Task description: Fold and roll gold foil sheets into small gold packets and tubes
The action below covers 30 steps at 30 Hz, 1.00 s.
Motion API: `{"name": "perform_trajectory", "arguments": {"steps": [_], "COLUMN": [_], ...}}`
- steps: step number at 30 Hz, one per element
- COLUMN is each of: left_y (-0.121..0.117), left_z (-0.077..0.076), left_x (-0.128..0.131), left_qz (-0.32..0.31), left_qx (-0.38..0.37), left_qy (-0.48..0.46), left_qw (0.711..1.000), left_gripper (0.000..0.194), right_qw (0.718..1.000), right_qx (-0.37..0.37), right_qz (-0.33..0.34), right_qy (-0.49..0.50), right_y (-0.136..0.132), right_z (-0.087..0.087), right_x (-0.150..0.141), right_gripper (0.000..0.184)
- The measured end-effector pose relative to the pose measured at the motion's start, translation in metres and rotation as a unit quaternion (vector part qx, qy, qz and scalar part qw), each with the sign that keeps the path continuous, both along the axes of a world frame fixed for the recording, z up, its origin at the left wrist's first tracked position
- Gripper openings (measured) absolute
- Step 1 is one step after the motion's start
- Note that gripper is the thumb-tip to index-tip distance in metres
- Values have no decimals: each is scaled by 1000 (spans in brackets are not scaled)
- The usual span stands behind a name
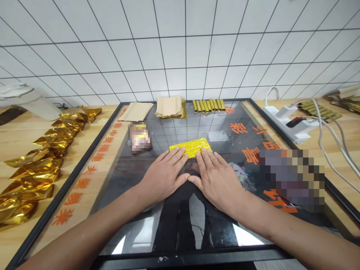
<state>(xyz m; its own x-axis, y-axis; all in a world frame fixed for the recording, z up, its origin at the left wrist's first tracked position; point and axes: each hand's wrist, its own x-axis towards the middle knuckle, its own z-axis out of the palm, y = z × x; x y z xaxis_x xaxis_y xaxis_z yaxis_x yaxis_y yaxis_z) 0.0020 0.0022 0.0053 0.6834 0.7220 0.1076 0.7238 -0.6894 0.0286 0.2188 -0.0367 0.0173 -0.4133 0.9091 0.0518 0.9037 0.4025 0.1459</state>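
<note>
left hand [165, 170] and right hand [216, 175] lie flat on the yellow foil sheet [194, 147] — fingers straight, close together, pressing its near edge and gripping nothing, thumbs touching. the sheet lies mid-panel on the black-framed glass panel [174, 210]. beyond it sit brown paper sheets [168, 105] and, to their right, a row of gold rolls [208, 105].

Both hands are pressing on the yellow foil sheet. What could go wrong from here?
The yellow foil sheet looks creased, so uneven pressure from the left hand or right hand could tear it. It might also slide on the glossy glass panel. The loose cables could snag the right arm if it swings outward.
</note>
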Motion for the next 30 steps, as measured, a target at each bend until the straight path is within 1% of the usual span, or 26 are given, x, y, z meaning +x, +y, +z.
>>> {"name": "perform_trajectory", "arguments": {"steps": [4, 8, 10, 12, 14, 16, 18, 20, 24, 30], "left_y": [0, 0, 0, -1, -1, -1, 0, 0, 0, 0], "left_z": [0, 1, 1, 0, -1, -1, -2, -3, -5, -4], "left_x": [0, 1, 1, 1, 2, 2, 1, 1, 0, 1], "left_qz": [3, 4, 3, -1, -3, -2, -1, -1, -1, -1], "left_qx": [-1, 0, 2, 4, 6, 7, 7, 9, 18, 19], "left_qy": [-7, -8, -9, -12, -16, -20, -24, -29, -24, -9], "left_qw": [1000, 1000, 1000, 1000, 1000, 1000, 1000, 1000, 1000, 1000], "left_gripper": [65, 66, 66, 66, 66, 65, 66, 67, 67, 67], "right_qw": [1000, 999, 999, 998, 996, 995, 993, 992, 993, 996], "right_qx": [-8, -6, 3, 27, 53, 60, 46, 26, 8, 37], "right_qz": [-19, -34, -47, -56, -38, 10, 52, 66, 42, -7], "right_qy": [-16, -5, 5, 25, 55, 81, 93, 102, 107, 80], "right_y": [-1, 0, 2, 7, 13, 18, 22, 24, 24, 29], "right_z": [5, 8, 9, 10, 8, 5, 1, -4, -10, -10], "right_x": [0, 3, 7, 10, 12, 10, 6, 3, 5, 15], "right_gripper": [85, 82, 81, 80, 79, 79, 78, 78, 79, 78]}}
